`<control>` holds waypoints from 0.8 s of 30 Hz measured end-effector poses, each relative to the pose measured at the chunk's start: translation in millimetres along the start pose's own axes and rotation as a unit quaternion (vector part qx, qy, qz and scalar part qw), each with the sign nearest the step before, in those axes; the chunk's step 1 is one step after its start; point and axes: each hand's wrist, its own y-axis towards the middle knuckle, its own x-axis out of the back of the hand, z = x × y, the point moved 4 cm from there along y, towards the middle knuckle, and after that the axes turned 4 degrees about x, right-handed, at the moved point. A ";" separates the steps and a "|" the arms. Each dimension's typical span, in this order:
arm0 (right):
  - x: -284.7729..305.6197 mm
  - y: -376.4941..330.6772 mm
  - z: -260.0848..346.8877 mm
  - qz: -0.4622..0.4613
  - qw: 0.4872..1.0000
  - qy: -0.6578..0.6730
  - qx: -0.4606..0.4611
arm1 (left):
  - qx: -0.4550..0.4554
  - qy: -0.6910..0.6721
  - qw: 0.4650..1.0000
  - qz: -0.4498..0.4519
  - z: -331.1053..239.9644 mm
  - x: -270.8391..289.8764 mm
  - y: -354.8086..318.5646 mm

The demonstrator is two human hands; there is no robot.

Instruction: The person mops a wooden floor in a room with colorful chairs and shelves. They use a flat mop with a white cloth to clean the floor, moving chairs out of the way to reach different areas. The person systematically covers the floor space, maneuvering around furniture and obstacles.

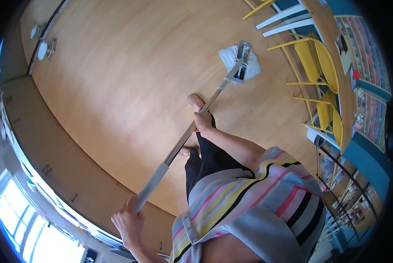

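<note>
A flat mop (183,141) with a long silver and grey pole slants across the view, from lower left to upper right. At the top end of the pole, my left hand (129,222) is closed around the grey grip. Farther down, my right hand (204,122) wraps the metal part of the pole near its middle. The mop's rectangular head (240,75) rests on a white cloth (253,68) spread on the wooden floor (117,79). The cloth sticks out on both sides of the head.
Yellow folding chairs (327,63) stand along a table edge (348,127) at the right. White legs (288,27) reach onto the floor at upper right. Wooden cabinets (69,158) line the left side. A round white object (43,50) is at upper left. My shoe (196,101) is beside the pole.
</note>
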 end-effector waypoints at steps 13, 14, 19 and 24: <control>-131.4 -219.8 -281.4 0.282 0.898 -0.337 0.008 | 0.348 -0.155 0.924 0.023 167.3 -222.2 -326.0; -140.8 -229.3 -301.0 0.295 0.878 -0.377 0.015 | 0.387 -0.172 0.904 0.057 167.4 -240.4 -339.5; -165.6 -304.1 -398.4 0.402 0.770 -0.495 0.000 | 0.540 -0.283 0.789 0.074 153.6 -312.7 -427.0; -187.6 -315.5 -472.7 0.464 0.660 -0.591 0.001 | 0.599 -0.349 0.717 0.074 116.6 -354.9 -429.5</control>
